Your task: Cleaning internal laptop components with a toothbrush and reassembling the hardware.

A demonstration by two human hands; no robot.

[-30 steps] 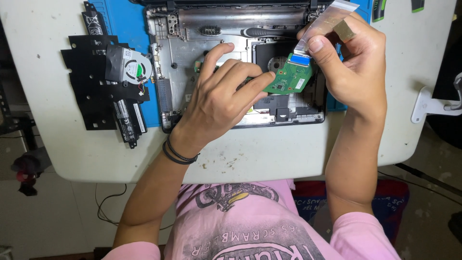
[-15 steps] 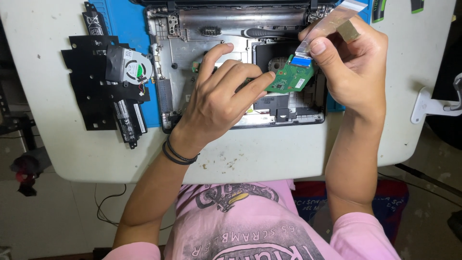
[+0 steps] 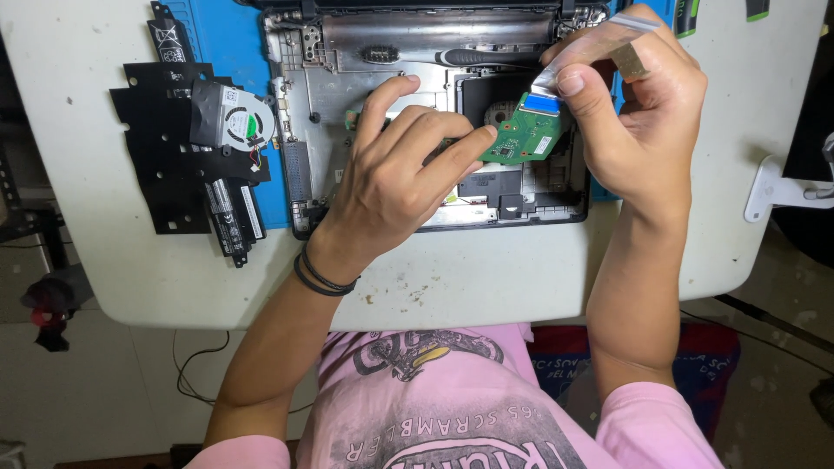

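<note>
Laptop chassis (image 3: 365,52) middle under left hand (image 3: 395,178), top edge cropped
</note>
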